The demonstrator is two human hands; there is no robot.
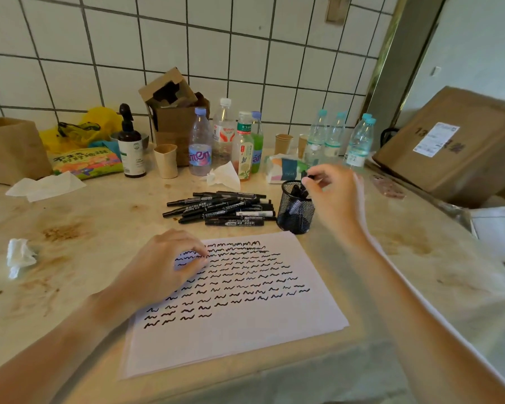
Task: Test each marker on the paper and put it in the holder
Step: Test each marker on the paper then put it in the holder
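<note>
- White paper (245, 325) lies nearest on the stained bench (79, 228), its upper half covered with rows of black squiggles.
- Left hand (164, 263) rests on the paper's upper left part, fingers (197, 252) loosely curled with the tips pressing the sheet, holding nothing.
- Right hand (333, 196) hovers over the black mesh holder (295, 209), just right of its rim; its fingers (308, 179) pinch a black marker (304, 174) above the holder's mouth. Motion blur hides how deep the marker sits.
- Markers already in the holder (298, 191) show dark tops at its mouth.
- Holder stands just beyond the paper's far right corner.
- Pile of black markers (220, 209) lies on the bench just left of the holder, beyond the paper.
- Behind them, by the tiled wall (187, 39), stand plastic bottles (200, 144), paper cups (166, 160), a brown spray bottle (131, 147) and a tissue pack (286, 169).
- Crumpled tissue (19, 256) lies at the bench's left; a cardboard box (449, 144) leans at far right.
</note>
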